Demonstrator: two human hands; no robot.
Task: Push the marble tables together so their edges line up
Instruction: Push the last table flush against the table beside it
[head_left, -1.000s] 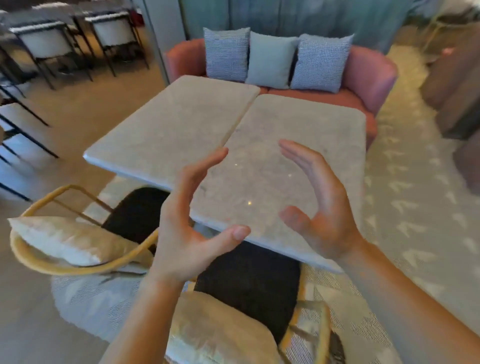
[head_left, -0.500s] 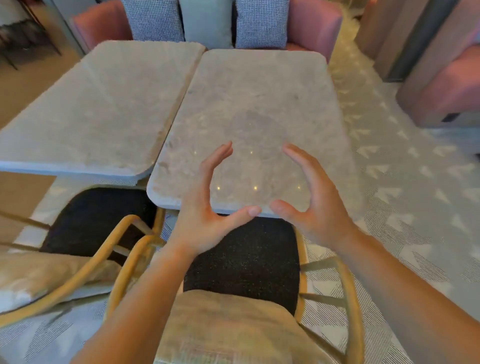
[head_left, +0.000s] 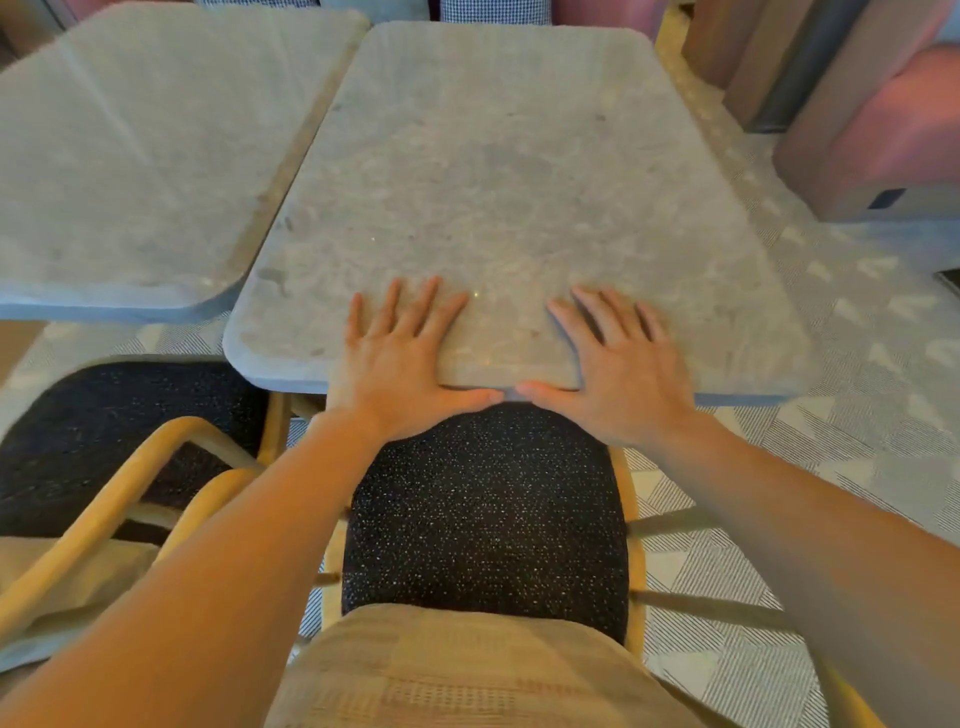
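Now pressing flat on the right marble table (head_left: 509, 171) at its near edge: left hand (head_left: 402, 358) and right hand (head_left: 618, 364), fingers spread wide, thumbs hooking the rim, no longer hovering. Signalling a push. Sitting beside the left marble table (head_left: 140, 156), near edges not aligned.

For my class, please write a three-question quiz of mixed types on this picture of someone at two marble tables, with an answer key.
1. True or false: both hands lie flat on the left table.
2. Which table's near edge sits closer to the person? A) the left table B) the right table C) they are level
3. Fill in: the thumbs of the left hand and right hand hook over the table's near ____.

Key: 1. False, both are on the right table. 2. B, it sticks out past the left one. 3. edge.
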